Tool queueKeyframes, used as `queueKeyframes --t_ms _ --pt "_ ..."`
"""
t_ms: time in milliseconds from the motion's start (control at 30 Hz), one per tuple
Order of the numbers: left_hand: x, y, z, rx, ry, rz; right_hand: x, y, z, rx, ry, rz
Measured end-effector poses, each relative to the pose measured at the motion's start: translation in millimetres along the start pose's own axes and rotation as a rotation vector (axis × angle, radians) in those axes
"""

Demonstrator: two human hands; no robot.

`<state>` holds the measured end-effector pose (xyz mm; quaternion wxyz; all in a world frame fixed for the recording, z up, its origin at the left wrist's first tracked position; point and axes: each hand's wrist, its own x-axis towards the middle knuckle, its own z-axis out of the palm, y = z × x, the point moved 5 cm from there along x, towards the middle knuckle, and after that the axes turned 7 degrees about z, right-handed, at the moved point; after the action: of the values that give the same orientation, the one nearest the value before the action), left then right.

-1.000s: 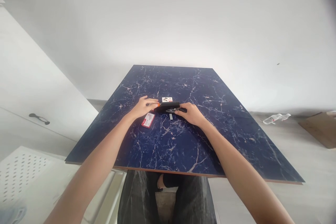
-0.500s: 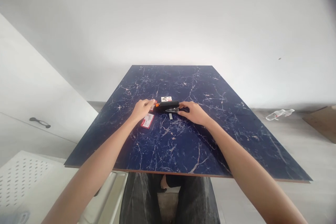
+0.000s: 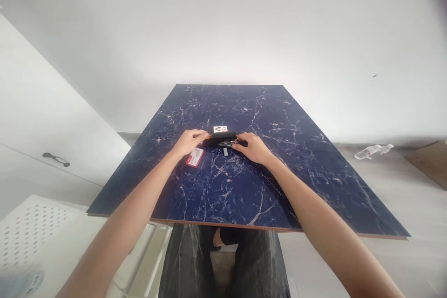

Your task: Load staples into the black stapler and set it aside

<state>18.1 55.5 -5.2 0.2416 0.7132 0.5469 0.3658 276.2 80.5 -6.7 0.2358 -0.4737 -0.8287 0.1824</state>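
A black stapler (image 3: 223, 135) with an orange end lies crosswise on the dark blue marbled table (image 3: 226, 195). My left hand (image 3: 190, 142) closes its fingertips on the stapler's orange left end. At the right end, my right hand (image 3: 252, 146) pinches with thumb and fingers, and silvery metal shows by the thumb. Just in front of the stapler lies a short grey strip of staples (image 3: 225, 152). A red and white small box (image 3: 194, 157) rests below my left hand. Another red item is partly hidden behind that hand. Behind the stapler sits a white printed box (image 3: 220, 128).
White wall (image 3: 223, 32) stands behind the table. To the left is a white cabinet with a dark handle (image 3: 56, 159), and a white perforated surface (image 3: 31, 228) below it. On the floor at right lie a clear plastic bottle (image 3: 368, 152) and a cardboard box (image 3: 429, 160).
My left fingers have moved right over the stapler's orange end, covering most of it. My right thumb has shifted slightly left along the stapler. The view has tilted a little.
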Motion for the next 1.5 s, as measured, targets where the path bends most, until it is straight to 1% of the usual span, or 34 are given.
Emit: queueKeyframes --t_ms 67,133,233,300,367,433,467,533,600,700,800,900,1033,1167,1233,1333,1433,1500 --pt "-0.4 0.6 -0.2 0.023 0.001 0.017 0.4 0.5 -4.0 0.011 -0.019 -0.005" --pt "-0.8 0.4 -0.3 0.041 -0.004 0.02 0.3 5.8 -11.6 0.014 -0.068 0.009" --pt "-0.7 -1.1 -0.3 0.067 -0.003 0.015 -2.0 19.9 -26.8 -0.029 -0.151 0.066" --pt "-0.5 -1.9 -0.1 0.078 0.001 0.014 -4.9 24.9 -36.2 -0.08 -0.177 0.093" --pt "-0.6 -1.8 0.8 0.084 0.001 0.023 -8.2 19.1 -43.8 -0.149 -0.132 0.09" --pt "-1.4 -0.2 0.8 0.115 0.023 0.04 -12.1 1.8 -46.8 -0.202 -0.047 0.064" --pt "-2.1 0.8 0.5 0.137 0.043 0.045 -14.4 -9.7 -45.7 -0.215 -0.007 0.052" --pt "-4.0 2.8 -0.4 0.18 0.089 0.043 -18.5 -32.1 -35.7 -0.209 0.01 0.054" --pt "-6.0 4.2 -1.2 0.188 0.131 0.029 -21.1 -47.8 -20.6 -0.251 0.011 0.1" --pt "-7.3 5.6 -1.7 0.168 0.161 0.024 -21.5 -56.9 2.1 -0.287 -0.004 0.135" --pt "-7.0 6.4 -1.4 0.169 0.156 0.035 -19.3 -54.3 14.4 -0.281 -0.045 0.112" --pt "-7.2 7.5 -1.3 0.178 0.139 0.042 -17.7 -49.5 11.4 -0.25 -0.104 0.033" --pt "-7.9 10.4 -1.4 0.193 0.117 0.041 -18.8 -42.2 -9.1 -0.153 -0.191 -0.108" --pt "-7.7 11.7 -1.7 0.192 0.109 0.028 -19.4 -28.1 -27.4 -0.091 -0.227 -0.081" --pt "-7.5 11.5 -1.7 0.177 0.11 0.031 -20.1 -25.8 -28.1 -0.077 -0.254 -0.091" --pt "-7.3 10.7 -1.4 0.185 0.111 0.039 -20.9 -29.6 -20.2 -0.056 -0.285 -0.14" --pt "-6.9 10.8 -1.2 0.209 0.108 0.043 -20.1 -36.2 -10.6 -0.084 -0.258 -0.171" --pt "-6.8 11.3 -1.1 0.216 0.102 0.041 -19.8 -39.9 -9.2 -0.113 -0.223 -0.194"
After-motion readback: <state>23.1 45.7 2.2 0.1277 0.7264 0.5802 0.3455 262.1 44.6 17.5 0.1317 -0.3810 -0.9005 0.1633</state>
